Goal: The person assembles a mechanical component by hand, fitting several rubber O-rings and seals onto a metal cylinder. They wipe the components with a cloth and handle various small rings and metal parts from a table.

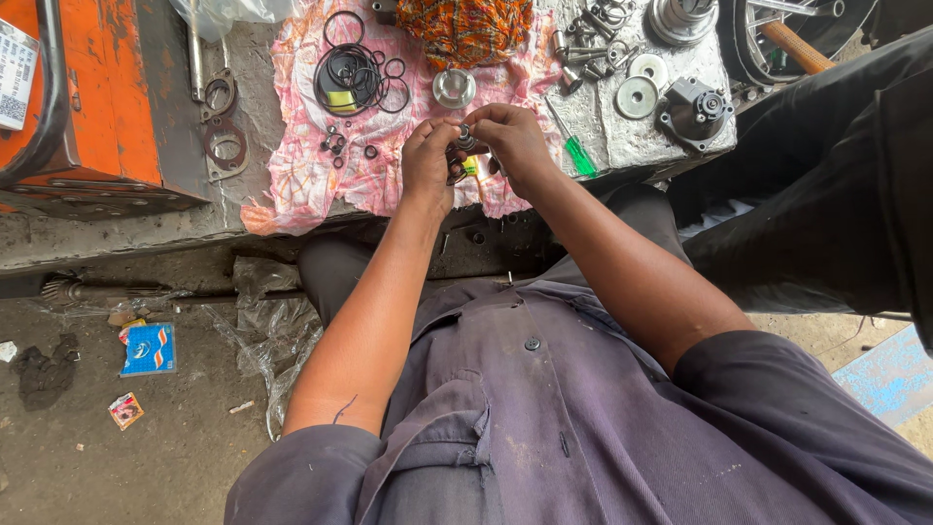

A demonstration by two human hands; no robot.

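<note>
My left hand (428,160) and my right hand (512,139) meet over the front edge of a pink patterned cloth (301,175) on a grey workbench. Together they pinch a small dark metal part (465,146) with a ring on it; most of it is hidden by my fingers. Black rubber O-rings (355,73) of several sizes lie in a pile on the cloth, left of and beyond my hands. A small metal cap (454,87) sits just beyond my fingers. A green-handled screwdriver (575,148) lies to the right of my right hand.
An orange metal machine body (92,97) stands at the left, with flat gaskets (224,146) beside it. Bolts (583,49), washers (637,95) and a black housing (695,112) lie at the bench's right end. A person's dark trouser leg (826,194) is at the right. Litter lies on the floor.
</note>
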